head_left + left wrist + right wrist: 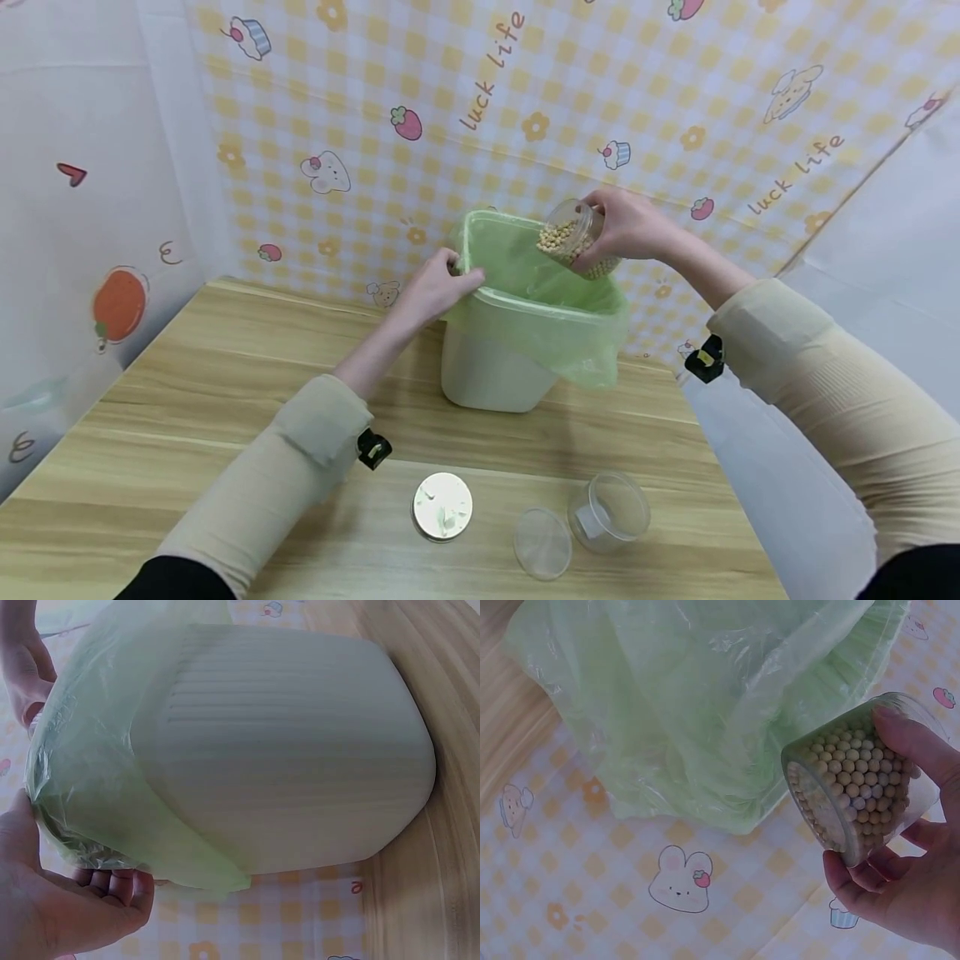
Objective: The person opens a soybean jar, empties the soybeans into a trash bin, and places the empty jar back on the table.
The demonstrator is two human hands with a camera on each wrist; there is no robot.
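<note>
Jar (pixel 573 239) of soybeans is up in the right hand (pixel 626 225), fingers wrapped round the clear body, held over the far right corner of the bin (pixel 495 367). It's tipped well over, so its long axis runs close to level with the open mouth pointing left and a bit down, toward the bin's opening. The beans (pixel 847 787) have piled up against the mouth end, though I can't see any dropping out.

The left hand (pixel 435 287) is on the near left rim, fingers curled over the edge and pinching the green bag liner (pixel 558 325) against it. So the opening sits right between the two hands, and the right one is the one above it. From the right wrist view, the mouth looks close to the liner's edge rather than clearly over the middle, so a bit more reach inward seems wise before tipping further.

Down on the wooden table (pixel 225 400) near the person sit a white lid (pixel 442 506), a clear lid (pixel 542 543) and an empty clear jar (pixel 609 511).
</note>
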